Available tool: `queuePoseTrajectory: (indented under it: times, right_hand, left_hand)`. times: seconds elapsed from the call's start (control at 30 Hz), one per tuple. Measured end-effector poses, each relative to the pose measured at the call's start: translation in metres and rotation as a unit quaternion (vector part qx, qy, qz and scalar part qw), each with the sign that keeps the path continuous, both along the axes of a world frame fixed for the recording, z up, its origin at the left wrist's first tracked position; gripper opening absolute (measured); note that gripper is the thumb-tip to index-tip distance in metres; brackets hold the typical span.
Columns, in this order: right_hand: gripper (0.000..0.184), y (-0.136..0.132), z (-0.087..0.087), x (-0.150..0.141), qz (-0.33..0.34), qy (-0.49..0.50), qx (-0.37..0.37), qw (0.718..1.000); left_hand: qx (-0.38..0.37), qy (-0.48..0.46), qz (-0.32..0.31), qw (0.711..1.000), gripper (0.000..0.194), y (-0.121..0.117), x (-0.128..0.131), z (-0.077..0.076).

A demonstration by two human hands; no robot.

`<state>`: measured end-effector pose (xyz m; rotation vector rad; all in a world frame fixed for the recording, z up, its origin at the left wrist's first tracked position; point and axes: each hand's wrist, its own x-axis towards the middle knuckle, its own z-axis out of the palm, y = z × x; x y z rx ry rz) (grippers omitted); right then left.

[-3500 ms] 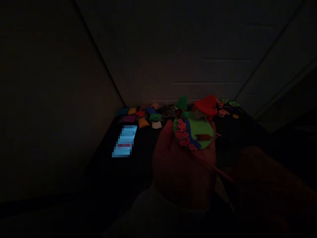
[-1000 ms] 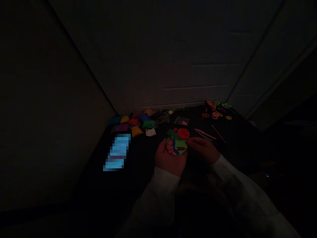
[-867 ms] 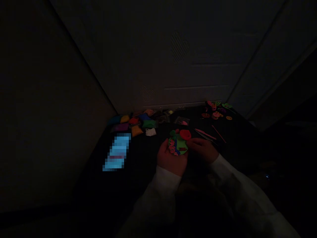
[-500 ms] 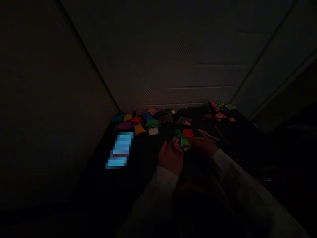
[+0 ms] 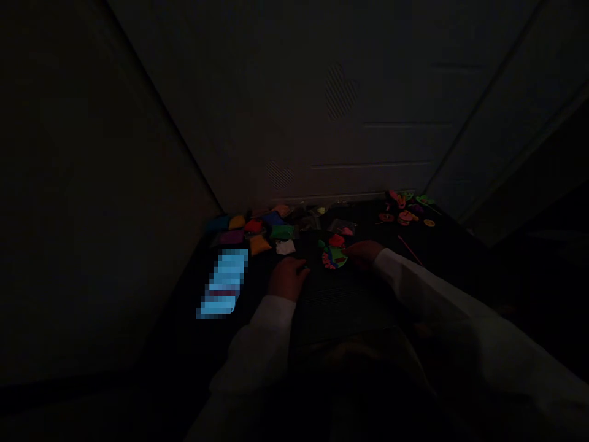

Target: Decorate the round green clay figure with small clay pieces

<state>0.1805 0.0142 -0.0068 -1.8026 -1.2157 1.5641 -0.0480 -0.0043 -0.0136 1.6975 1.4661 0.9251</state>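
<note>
A round green clay model with pink flowers, a blue band and a red top sits on the dark table. My right hand is at its right edge, fingers closed on the rim. My left hand lies on the table to the model's left, apart from it, with its fingers stretched toward it and nothing in them. Both arms wear white sleeves. The room is very dark, so finger detail is faint.
Several coloured clay packets and a white lump lie at the back left. A glowing blue rectangle is at the left. Small clay pieces are at the back right, with a thin pink stick nearby. Walls close in behind.
The model went from raised in my left palm down onto the table. My left hand let go and slid left; my right hand stayed at the model's edge.
</note>
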Motion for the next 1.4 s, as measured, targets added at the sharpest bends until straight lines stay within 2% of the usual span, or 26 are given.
queuePoseTrajectory:
  times: [0.13,0.3,0.53,0.67,0.83,0.97,1.17,1.27,1.4]
  right_hand:
    - [0.026,0.0,0.007,-0.006,0.005,-0.028,-0.014,0.999]
    - [0.026,-0.001,0.011,-0.006,0.005,-0.048,-0.008,0.999]
    - [0.024,0.001,-0.004,0.003,0.003,-0.055,0.019,0.998]
    - [0.026,0.002,-0.014,0.008,0.004,-0.054,0.029,0.998]
    - [0.026,-0.001,-0.018,0.015,0.002,-0.052,0.054,0.997]
    - [0.025,-0.011,-0.019,0.017,-0.004,-0.05,0.106,0.993]
    - [0.024,-0.038,-0.01,0.003,-0.016,-0.036,0.221,0.975]
    - [0.024,-0.045,0.0,-0.006,-0.038,-0.026,0.277,0.96]
    - [0.023,-0.045,0.001,-0.011,-0.086,-0.016,0.333,0.939]
  left_hand:
    - [0.01,0.082,-0.026,0.996,0.013,0.003,0.007,-0.001]
    - [0.023,0.107,-0.022,0.994,0.019,0.003,0.007,0.001]
    - [0.058,0.024,0.008,0.998,0.01,0.004,0.008,0.002]
    - [0.073,-0.025,0.023,0.997,0.019,0.005,0.01,0.013]
    - [0.074,-0.058,0.037,0.995,0.022,0.007,0.012,0.029]
    - [0.079,-0.089,0.08,0.99,0.026,0.017,-0.002,0.036]
    - [0.109,-0.167,0.15,0.968,0.038,0.044,-0.043,0.055]
    - [0.116,-0.195,0.138,0.964,0.041,0.051,-0.049,0.065]
    - [0.102,-0.187,0.068,0.975,0.032,0.046,-0.03,0.069]
